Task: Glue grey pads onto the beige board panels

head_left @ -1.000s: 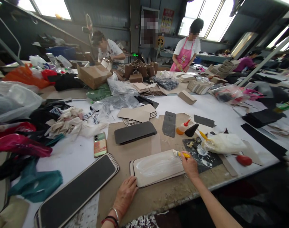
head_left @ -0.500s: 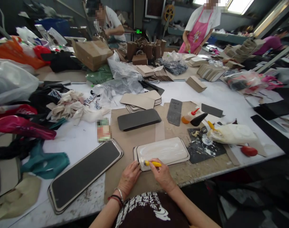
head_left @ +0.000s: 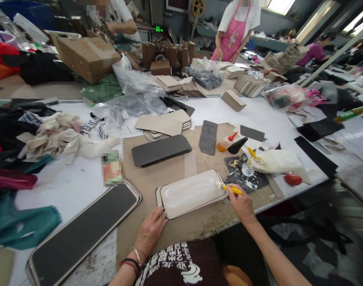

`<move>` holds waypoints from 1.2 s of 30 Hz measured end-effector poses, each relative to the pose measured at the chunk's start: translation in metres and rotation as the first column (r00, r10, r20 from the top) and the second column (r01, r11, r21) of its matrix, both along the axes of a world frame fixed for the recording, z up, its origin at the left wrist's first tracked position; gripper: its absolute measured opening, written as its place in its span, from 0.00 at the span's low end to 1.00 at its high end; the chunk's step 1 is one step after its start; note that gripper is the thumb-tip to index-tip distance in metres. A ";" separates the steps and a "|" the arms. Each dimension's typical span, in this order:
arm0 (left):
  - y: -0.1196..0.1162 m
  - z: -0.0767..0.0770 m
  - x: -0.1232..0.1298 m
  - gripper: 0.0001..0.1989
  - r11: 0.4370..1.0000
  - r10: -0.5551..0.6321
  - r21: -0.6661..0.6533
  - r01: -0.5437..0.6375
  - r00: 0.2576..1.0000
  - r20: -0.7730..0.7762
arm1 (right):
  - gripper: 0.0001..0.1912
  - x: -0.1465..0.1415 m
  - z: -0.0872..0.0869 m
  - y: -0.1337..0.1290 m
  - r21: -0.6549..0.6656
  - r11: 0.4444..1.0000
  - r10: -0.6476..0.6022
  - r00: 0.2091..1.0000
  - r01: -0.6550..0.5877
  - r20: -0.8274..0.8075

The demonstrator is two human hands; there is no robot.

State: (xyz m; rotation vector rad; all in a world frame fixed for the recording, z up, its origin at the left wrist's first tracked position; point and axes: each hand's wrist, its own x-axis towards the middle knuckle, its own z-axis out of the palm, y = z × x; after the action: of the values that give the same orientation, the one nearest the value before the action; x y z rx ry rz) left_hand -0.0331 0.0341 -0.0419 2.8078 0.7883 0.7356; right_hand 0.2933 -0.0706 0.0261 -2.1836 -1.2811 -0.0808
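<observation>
A yellow-handled glue brush (head_left: 234, 190) is pinched in my right hand (head_left: 241, 205). Its bristles touch the right end of a pale rounded panel (head_left: 193, 194), whose top is streaked with wet white glue. Another panel or two lies slightly offset beneath it. My left hand (head_left: 151, 228) rests at the panel's lower left corner, fingers extended and fingertips against its edge. Left of that hand lies a long dark panel (head_left: 88, 234) with a pale border, on a stack. Behind the glued panel sit dark grey rounded pieces (head_left: 162, 150) and a pile of beige panels (head_left: 165, 124).
To the right are a glue-smeared dark board (head_left: 243, 174), a white glue bag (head_left: 276, 161), a red oval object (head_left: 293, 179) and an orange-filled bottle (head_left: 226, 143). Fabric scraps (head_left: 62, 137) cover the left side. Across the table, people work near a cardboard box (head_left: 87, 55).
My right hand has carried the brush from the panel's left end to its right end. My left hand stays by the left corner. The whole view has shifted rightward.
</observation>
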 end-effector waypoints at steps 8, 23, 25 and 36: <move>0.001 0.004 0.001 0.11 0.999 0.010 -0.033 -0.011 1.000 -0.016 | 0.19 0.017 0.006 0.018 -0.046 0.998 -0.054 0.998 0.052 -0.025; -0.002 0.014 0.004 0.11 0.975 0.078 -0.205 -0.082 0.997 -0.031 | 0.15 -0.081 0.022 0.086 -0.039 0.972 0.179 0.834 -0.233 -0.522; -0.002 0.014 0.004 0.10 0.973 0.081 -0.216 -0.084 0.996 -0.023 | 0.15 -0.096 0.019 0.089 -0.053 0.955 0.205 0.781 -0.291 -0.590; 0.000 0.022 0.007 0.10 0.960 0.107 -0.259 -0.106 0.994 -0.008 | 0.15 -0.055 0.022 0.090 -0.169 0.953 0.227 0.963 -0.250 -0.144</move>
State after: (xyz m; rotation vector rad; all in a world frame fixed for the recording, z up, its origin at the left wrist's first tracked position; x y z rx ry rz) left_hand -0.0266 0.0339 -0.0194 2.5449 0.9649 0.6054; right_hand 0.2379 0.0191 0.0486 -2.1281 -1.5224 0.2774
